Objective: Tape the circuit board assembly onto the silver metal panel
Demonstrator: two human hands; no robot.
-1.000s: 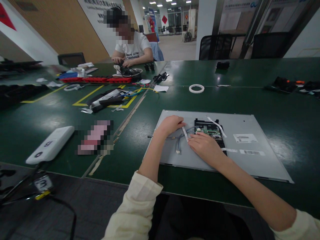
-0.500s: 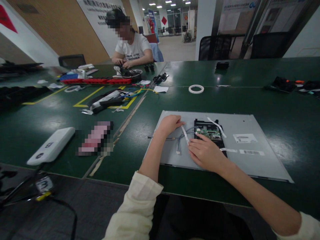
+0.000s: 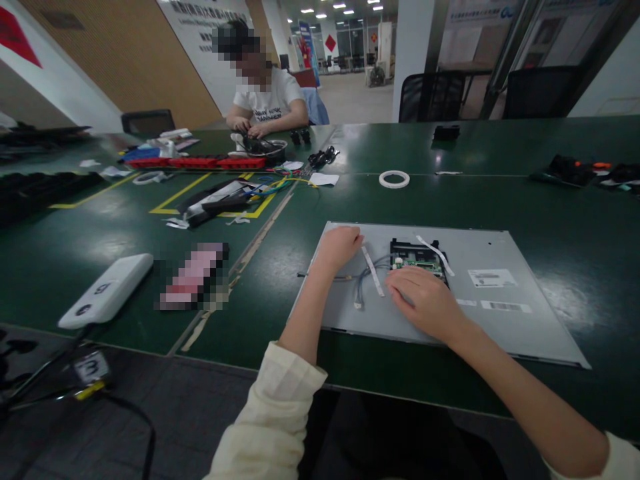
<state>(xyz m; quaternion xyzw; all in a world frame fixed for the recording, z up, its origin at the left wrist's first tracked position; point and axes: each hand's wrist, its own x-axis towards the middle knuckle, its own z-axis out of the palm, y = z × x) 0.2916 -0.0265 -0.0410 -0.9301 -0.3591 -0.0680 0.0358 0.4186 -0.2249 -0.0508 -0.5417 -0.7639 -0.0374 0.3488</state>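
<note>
A grey flat panel (image 3: 470,313) lies on the table in front of me. Near its middle sits a black frame with a green circuit board (image 3: 420,262), partly covered by my right hand (image 3: 427,303). That hand hovers over the panel, fingers loosely bent, thumb apart, nothing visible in it. My left hand (image 3: 341,248) is closed at the upper end of a white tape strip (image 3: 371,270), which crosses grey cables (image 3: 358,293). Whether its hidden fingertips pinch anything cannot be seen. Another white tape strip (image 3: 435,253) runs over the board's frame.
A roll of white tape (image 3: 394,179) lies beyond the panel. To the left are a white power bank (image 3: 107,290) and a pixelated pink item (image 3: 195,277). A person (image 3: 273,100) works across the table, beside red strips (image 3: 195,162) and coloured wires.
My right hand has come off the lower end of the white tape strip and shifted slightly right. The left hand stays near the strip's top, its fingers more curled.
</note>
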